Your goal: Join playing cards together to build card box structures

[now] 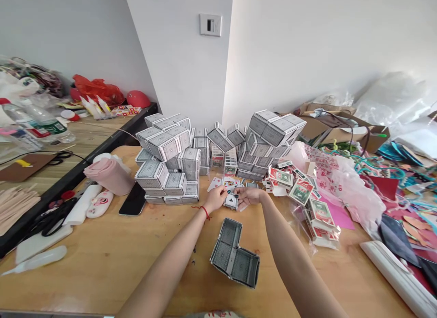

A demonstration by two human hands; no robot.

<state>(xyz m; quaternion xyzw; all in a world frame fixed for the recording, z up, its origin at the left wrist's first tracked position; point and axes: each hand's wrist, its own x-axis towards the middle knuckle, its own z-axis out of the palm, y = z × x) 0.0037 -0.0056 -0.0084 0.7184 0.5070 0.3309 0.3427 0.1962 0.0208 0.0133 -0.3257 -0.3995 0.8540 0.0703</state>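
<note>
My left hand (215, 198), with a red string on its wrist, is closed in a pinch at the left edge of some playing cards (231, 202). A club symbol shows on the top card. From the other side my right hand (250, 196) grips the same cards, its fingertips partly hidden behind them. Loose face-up cards (214, 183) lie just beyond my hands. Nearer to me, between my forearms, rests an L-shaped piece of folded cards (228, 252) with open hollows.
Stacked blocks of folded cards stand at left (167, 172) and right (261, 145). Red and green card boxes (321, 215) are piled on the right, beside a pink plastic bag (327, 172). A black phone (132, 199) and a pink roll (111, 176) lie at left.
</note>
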